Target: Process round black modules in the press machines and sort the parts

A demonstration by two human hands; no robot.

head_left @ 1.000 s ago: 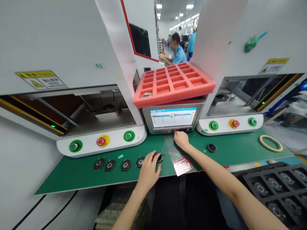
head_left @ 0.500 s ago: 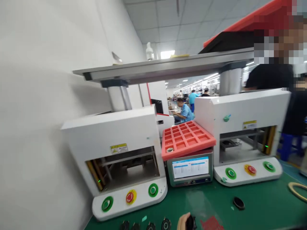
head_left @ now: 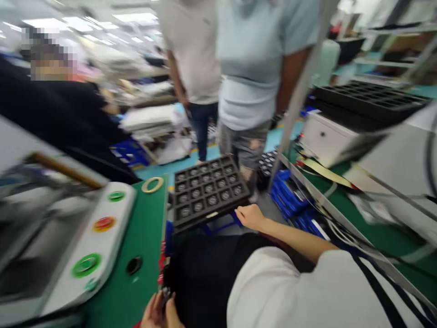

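Head view turned away from the machines, tilted and partly blurred. Right hand (head_left: 252,217) extends from a white sleeve (head_left: 290,287) to the near edge of a black compartment tray (head_left: 208,193). Its fingers (head_left: 243,214) lie loose and released against the rim, gripping nothing. The tray holds rows of round metal-centred parts (head_left: 212,199), one per cell. It sits just right of the tabletop's edge in this view, above a blue frame (head_left: 218,226).

Left hand (head_left: 157,314) is cut off by the bottom of the frame. Its fingers (head_left: 152,314) are closed on a small dark piece (head_left: 166,295), too blurred to identify.

Green tabletop (head_left: 146,228) runs up the left side, carrying a ring of yellow tape (head_left: 152,184) and a black round part (head_left: 134,265). Beside these stands a white button console (head_left: 116,214) with a red button (head_left: 104,223) and a green button (head_left: 86,265). Two standing people (head_left: 235,68) are beyond the tray. A seated person in black (head_left: 58,118) is at left. Blue crates (head_left: 287,200) lie right of the tray.
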